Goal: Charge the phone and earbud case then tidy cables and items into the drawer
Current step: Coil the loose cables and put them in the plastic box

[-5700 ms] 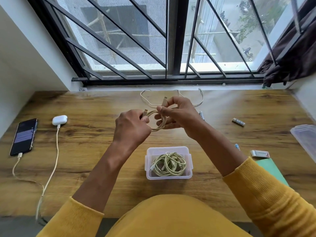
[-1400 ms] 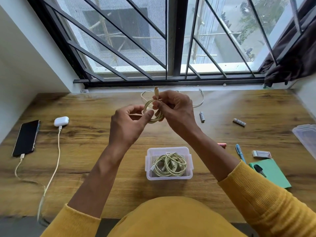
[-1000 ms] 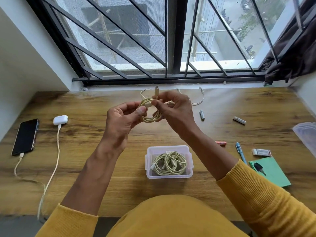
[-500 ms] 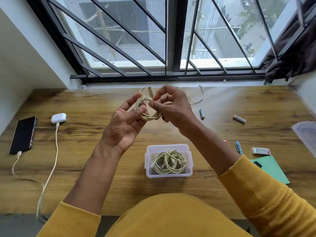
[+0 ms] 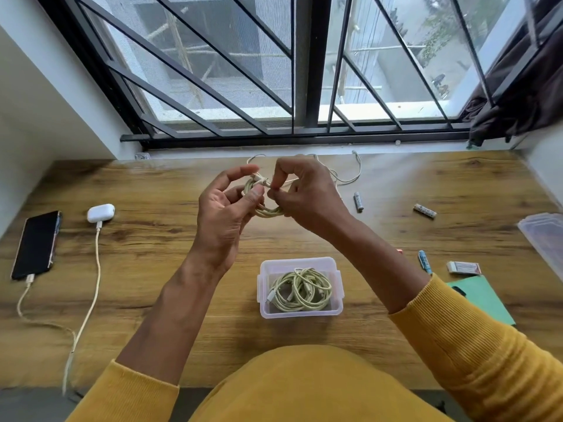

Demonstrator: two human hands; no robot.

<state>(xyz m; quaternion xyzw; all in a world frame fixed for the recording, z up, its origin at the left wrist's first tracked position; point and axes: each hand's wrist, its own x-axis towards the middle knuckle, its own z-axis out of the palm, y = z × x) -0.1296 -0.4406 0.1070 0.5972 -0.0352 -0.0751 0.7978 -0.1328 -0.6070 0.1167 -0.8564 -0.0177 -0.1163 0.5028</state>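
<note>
Above the middle of the wooden desk (image 5: 152, 239) both hands hold a small coil of cream cable (image 5: 268, 210). My left hand (image 5: 224, 214) grips the coil, thumb on its side. My right hand (image 5: 304, 196) pinches the cable's plug end at the top of the coil. A clear plastic box (image 5: 300, 313) below holds other coiled cream cables (image 5: 300, 289). At the far left a black phone (image 5: 36, 243) and a white earbud case (image 5: 100, 212) lie with cables plugged in. Another loose cable (image 5: 355, 175) lies by the window.
Two batteries (image 5: 359, 201) (image 5: 425, 211) lie right of my hands. Further right are a blue pen (image 5: 424, 261), an eraser (image 5: 463, 267), a green notebook (image 5: 484, 298) and a clear lid (image 5: 545, 236). A barred window (image 5: 301, 71) closes off the desk's back.
The cable has been wound into a tighter coil. My right hand has brought the plug end down from upright onto the top of the coil, and my left hand has turned palm up.
</note>
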